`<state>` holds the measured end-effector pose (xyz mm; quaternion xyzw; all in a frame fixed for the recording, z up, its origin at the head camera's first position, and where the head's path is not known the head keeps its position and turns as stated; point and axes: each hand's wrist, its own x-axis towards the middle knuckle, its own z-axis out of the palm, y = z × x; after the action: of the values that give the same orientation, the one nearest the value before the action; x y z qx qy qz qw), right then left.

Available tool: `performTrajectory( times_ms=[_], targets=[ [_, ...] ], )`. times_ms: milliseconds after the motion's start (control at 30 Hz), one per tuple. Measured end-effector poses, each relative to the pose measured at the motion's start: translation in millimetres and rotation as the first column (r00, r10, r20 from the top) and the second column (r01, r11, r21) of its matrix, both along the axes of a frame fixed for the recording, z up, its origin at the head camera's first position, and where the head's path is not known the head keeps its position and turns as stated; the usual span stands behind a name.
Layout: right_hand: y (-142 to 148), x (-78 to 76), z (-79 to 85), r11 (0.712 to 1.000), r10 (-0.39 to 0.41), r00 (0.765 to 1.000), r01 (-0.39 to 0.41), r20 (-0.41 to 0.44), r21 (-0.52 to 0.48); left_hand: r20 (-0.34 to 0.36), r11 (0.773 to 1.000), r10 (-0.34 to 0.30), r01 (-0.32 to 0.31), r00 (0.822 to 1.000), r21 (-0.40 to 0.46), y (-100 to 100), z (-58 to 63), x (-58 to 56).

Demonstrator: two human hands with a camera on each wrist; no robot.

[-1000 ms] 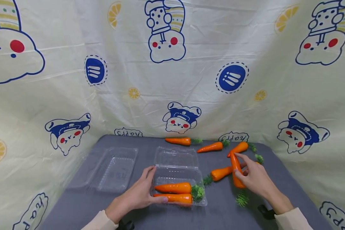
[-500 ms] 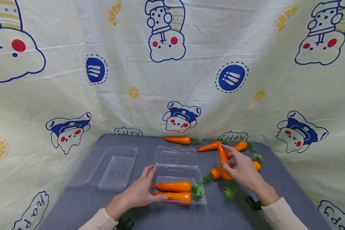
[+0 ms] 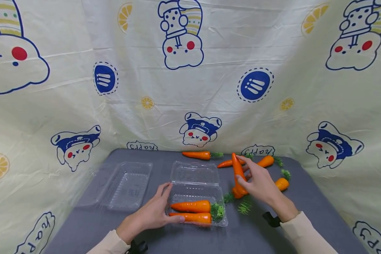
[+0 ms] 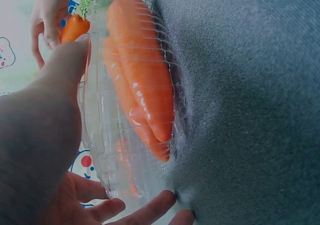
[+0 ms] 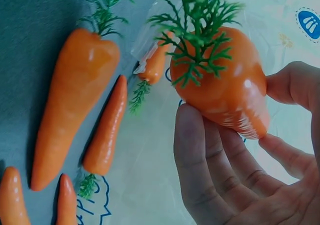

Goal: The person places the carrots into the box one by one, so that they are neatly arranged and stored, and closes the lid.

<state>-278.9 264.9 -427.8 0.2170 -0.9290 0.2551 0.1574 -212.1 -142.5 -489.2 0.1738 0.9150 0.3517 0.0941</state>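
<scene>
My right hand (image 3: 261,183) holds an orange carrot (image 3: 237,171) between thumb and fingers, its tip pointing up and its feathery green top hanging down. In the right wrist view, the carrot's (image 5: 235,60) thick end and leaves face the camera. My left hand (image 3: 153,213) grips the left side of a clear plastic clamshell box (image 3: 193,191), thumb over the near rim. Its lid (image 3: 195,173) stands open at the back. Two carrots (image 3: 192,207) lie side by side in the box, green tops to the right. Another carrot, mostly hidden behind the held one, shows its leaves (image 3: 229,198).
A second clear box (image 3: 127,192) sits open at the left of the grey table. Loose carrots lie at the back (image 3: 197,155), at the back right (image 3: 266,161) and by my right wrist (image 3: 282,184). A patterned curtain (image 3: 190,88) hangs behind the table.
My right hand has moved left, carrying the carrot from the right-hand group toward the box. The left hand and the box stay where they were.
</scene>
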Motion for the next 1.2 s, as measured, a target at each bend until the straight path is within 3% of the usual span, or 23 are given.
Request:
performTrajectory(
  times_ms=[567,1200],
  targets=[
    [-31.3,-9.5,6.6,0.997,0.045,0.999,-0.044,0.022,-0.064,0.001,1.000,-0.001,0.001,1.000,-0.009,0.1,-1.8,0.6],
    [-66.1,-12.8,12.8,0.995,0.069,0.996,-0.072,-0.051,-0.072,-0.016,1.000,-0.009,0.009,1.000,0.001,-1.6,0.5,1.0]
  ],
)
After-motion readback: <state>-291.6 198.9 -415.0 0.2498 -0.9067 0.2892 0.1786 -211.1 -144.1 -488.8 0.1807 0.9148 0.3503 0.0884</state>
